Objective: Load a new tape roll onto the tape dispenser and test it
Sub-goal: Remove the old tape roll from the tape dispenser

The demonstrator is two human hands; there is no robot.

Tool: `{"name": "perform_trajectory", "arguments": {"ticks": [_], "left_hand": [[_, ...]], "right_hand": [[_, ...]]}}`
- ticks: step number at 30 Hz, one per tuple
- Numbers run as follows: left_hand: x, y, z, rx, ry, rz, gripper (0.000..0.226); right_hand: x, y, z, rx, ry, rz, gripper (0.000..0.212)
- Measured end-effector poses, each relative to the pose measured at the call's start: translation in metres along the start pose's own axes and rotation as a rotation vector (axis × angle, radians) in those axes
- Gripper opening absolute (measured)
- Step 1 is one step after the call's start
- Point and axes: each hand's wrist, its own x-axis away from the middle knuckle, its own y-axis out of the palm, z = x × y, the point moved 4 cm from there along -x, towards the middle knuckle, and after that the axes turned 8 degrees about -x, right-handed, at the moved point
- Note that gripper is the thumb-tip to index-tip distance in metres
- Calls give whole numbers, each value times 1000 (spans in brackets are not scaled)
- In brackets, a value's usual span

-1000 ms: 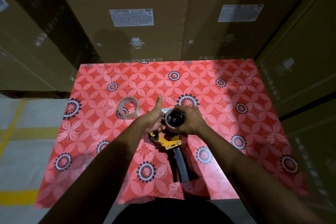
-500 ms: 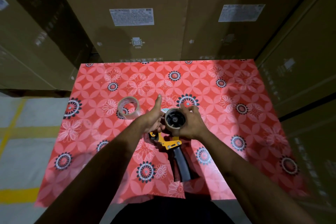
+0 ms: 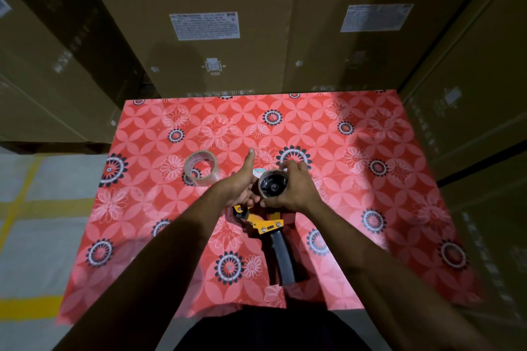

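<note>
A yellow tape dispenser (image 3: 263,224) with a black handle lies on the red flowered tablecloth (image 3: 370,236), handle toward me. A nearly spent tape roll (image 3: 272,186) sits on its black hub. My right hand (image 3: 296,188) curls round that roll from the right. My left hand (image 3: 241,184) holds the dispenser's left front, thumb pointing up; what its fingers grip is hidden. A clear tape roll (image 3: 201,168) lies flat on the cloth, left of my hands and apart from them.
Tall brown cardboard boxes (image 3: 216,23) marked "washing machine" wall in the table at the back and on the right. Grey floor with yellow lines (image 3: 28,208) lies to the left. The cloth's near edge hangs at my body.
My right hand has shifted slightly round the roll on the hub. The dispenser, my left hand and the clear roll stay where they were.
</note>
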Motion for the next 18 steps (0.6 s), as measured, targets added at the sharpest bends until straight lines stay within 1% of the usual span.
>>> {"name": "perform_trajectory", "arguments": {"ticks": [2, 5, 8, 9, 11, 12, 13, 15, 16, 17, 18], "left_hand": [[2, 2, 2, -39, -22, 9, 101], [7, 5, 6, -120, -28, 11, 96], [3, 4, 3, -67, -17, -5, 102], [2, 3, 3, -53, -18, -1, 101], [0, 3, 2, -51, -32, 15, 99], [1, 3, 3, -55, -38, 23, 98], [0, 4, 3, -58, -43, 36, 99], [-2, 3, 4, -65, -44, 44, 106], [-2, 3, 4, -72, -41, 39, 107], [-1, 4, 3, -72, -37, 27, 105], [-1, 5, 3, -59, -29, 19, 101]], "right_hand": [[-3, -5, -4, 19, -2, -25, 101], [-6, -14, -7, 20, -57, -86, 101], [0, -10, -9, 26, -89, -122, 98], [2, -7, -8, 35, -92, -120, 103], [5, -3, -6, 27, -37, -91, 118], [5, -2, -5, 19, -7, -74, 118], [5, -3, -4, 20, -6, -63, 113], [2, -8, -6, 64, -63, -66, 94], [0, -9, -7, 79, -87, -69, 87], [0, -10, -8, 79, -103, -76, 87], [1, -10, -9, 79, -109, -84, 91]]}}
